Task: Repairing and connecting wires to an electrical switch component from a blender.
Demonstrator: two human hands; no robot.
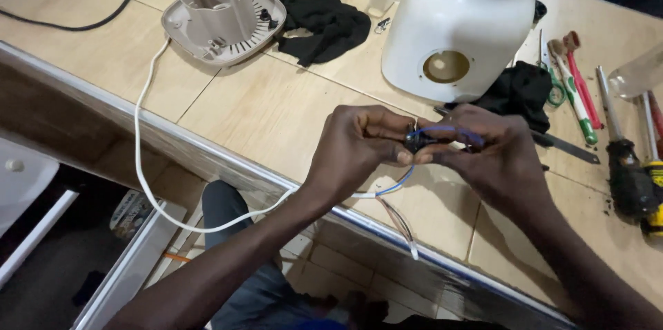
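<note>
The desk (pixel 276 109) is carrying a white housing (pixel 459 22) at the far side and a beige base (pixel 221 15) lying upturned to its left, with a black cloth (pixel 324 19) between them. Screwdrivers (pixel 625 164) are lying at the right edge. Both forearms are reaching up from below, meeting over the desk's near edge. The left hand (pixel 356 147) and right hand (pixel 483 157) are both curling, fingertips pinching a small black switch (pixel 416 141) between them, just above the desk. A white cord (pixel 145 164) is trailing from it, with thin wires (pixel 400 223) hanging below.
</note>
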